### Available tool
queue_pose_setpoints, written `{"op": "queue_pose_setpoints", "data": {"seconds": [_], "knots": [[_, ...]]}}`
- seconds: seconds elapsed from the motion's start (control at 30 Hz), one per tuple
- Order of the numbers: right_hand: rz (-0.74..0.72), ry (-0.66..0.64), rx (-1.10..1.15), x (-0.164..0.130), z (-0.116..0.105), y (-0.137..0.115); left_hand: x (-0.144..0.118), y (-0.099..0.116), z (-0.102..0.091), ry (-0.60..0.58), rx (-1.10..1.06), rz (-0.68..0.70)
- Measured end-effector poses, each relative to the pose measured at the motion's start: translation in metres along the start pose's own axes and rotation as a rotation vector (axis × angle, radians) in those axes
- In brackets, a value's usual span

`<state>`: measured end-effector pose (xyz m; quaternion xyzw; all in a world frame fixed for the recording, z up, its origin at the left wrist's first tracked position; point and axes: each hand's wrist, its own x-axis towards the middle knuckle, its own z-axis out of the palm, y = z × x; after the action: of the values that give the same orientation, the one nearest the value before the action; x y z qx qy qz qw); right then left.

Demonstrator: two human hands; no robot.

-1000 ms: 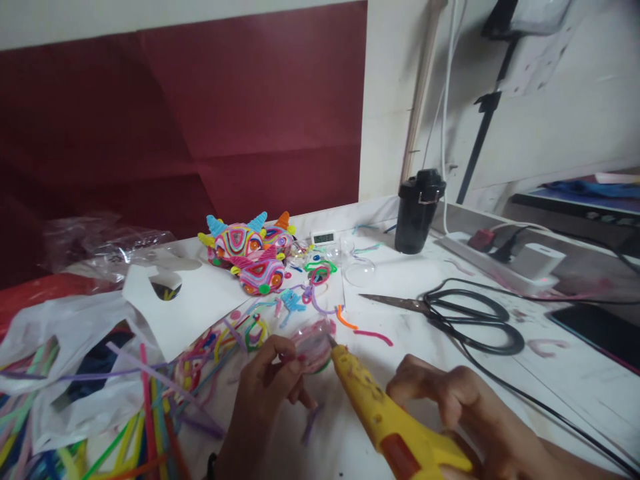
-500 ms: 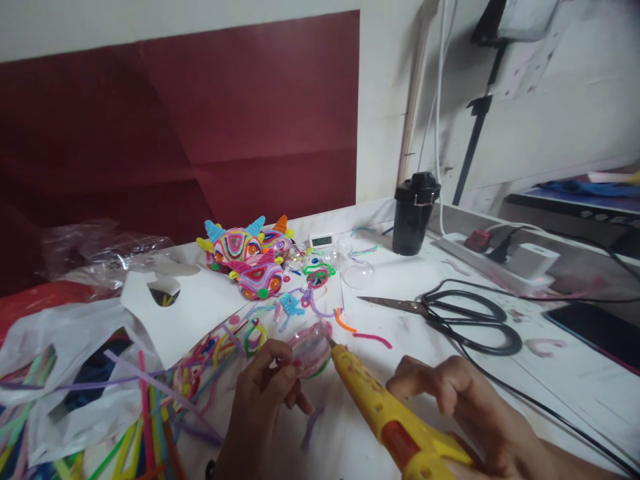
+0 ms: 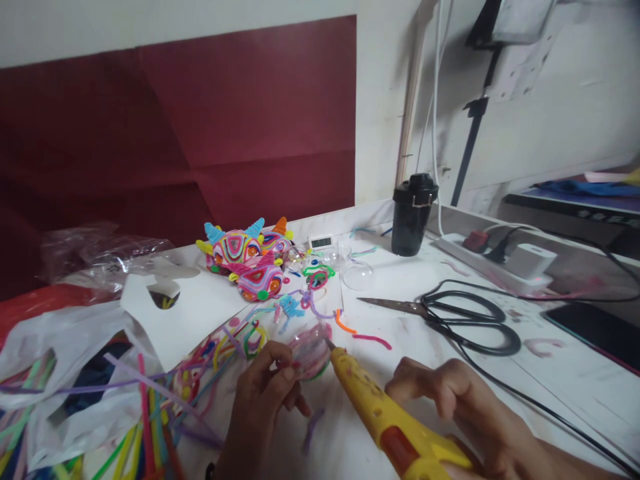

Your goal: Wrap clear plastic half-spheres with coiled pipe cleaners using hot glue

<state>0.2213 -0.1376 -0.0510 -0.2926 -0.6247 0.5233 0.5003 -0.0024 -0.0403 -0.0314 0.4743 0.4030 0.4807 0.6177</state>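
My left hand (image 3: 270, 387) pinches the near-left edge of a clear plastic dome (image 3: 309, 350) with pink strips on it and a bit of green at its lower edge. In my right hand (image 3: 463, 403) is a yellow hot glue gun (image 3: 383, 417), its body slanting up to the left. The nozzle tip meets or nearly meets the dome's right side; I cannot tell whether it touches. Beyond the dome lie a short orange pipe cleaner (image 3: 345, 323) and a dark pink one (image 3: 373, 341). A purple piece (image 3: 313, 430) rests below my left fingers.
Colourful horned craft heads (image 3: 245, 260) stand at the back. Black-handled scissors (image 3: 465, 320), a black cup (image 3: 414, 215), a power strip (image 3: 495, 263) and a phone (image 3: 595, 337) are on the right. Several pipe cleaners (image 3: 145, 413) and a plastic bag (image 3: 95, 427) fill the left.
Almost nothing differs; the camera view has shifted slightly. Both hands, the dome and the glue gun keep nearly the same positions.
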Motion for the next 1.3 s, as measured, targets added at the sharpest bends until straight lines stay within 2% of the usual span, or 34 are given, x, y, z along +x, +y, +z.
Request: {"op": "queue_pose_setpoints", "data": {"seconds": [0.2, 0.33, 0.47, 0.63, 0.73, 0.83, 0.9, 1.0, 1.1, 1.17, 1.23, 1.3], "knots": [[0.003, 0.029, -0.072, 0.003, 0.003, -0.010, 0.000, 0.001, 0.001, 0.016, -0.026, -0.017], [-0.184, 0.023, -0.396, 0.009, -0.003, -0.020, 0.003, 0.001, -0.002, 0.051, -0.060, -0.026], [-0.311, -0.109, -0.734, 0.016, -0.007, -0.024, 0.010, 0.000, -0.009, 0.109, -0.098, 0.001], [-0.261, -0.307, -1.065, 0.019, -0.004, -0.017, 0.013, 0.002, -0.012, 0.203, -0.133, 0.083], [-0.228, -0.353, -1.226, 0.017, -0.003, -0.008, 0.014, 0.004, -0.011, 0.210, -0.144, 0.090], [-0.205, -0.374, -1.273, 0.018, -0.004, -0.003, 0.015, 0.005, -0.009, 0.198, -0.146, 0.085], [-0.195, -0.384, -1.229, 0.019, -0.006, -0.006, 0.016, 0.006, -0.008, 0.191, -0.141, 0.075], [-0.196, -0.314, -1.094, 0.025, -0.015, -0.016, 0.015, 0.007, -0.008, 0.191, -0.139, 0.084], [-0.120, -0.098, -1.056, 0.036, -0.034, -0.023, 0.013, 0.007, -0.008, 0.170, -0.131, 0.094], [0.014, 0.009, -1.057, 0.048, -0.049, -0.021, 0.012, 0.006, -0.008, 0.151, -0.126, 0.082], [0.195, 0.026, -1.081, 0.063, -0.061, -0.016, 0.013, 0.005, -0.008, 0.141, -0.119, 0.067], [0.251, 0.020, -1.103, 0.078, -0.067, -0.009, 0.014, 0.004, -0.008, 0.135, -0.111, 0.063]]}}
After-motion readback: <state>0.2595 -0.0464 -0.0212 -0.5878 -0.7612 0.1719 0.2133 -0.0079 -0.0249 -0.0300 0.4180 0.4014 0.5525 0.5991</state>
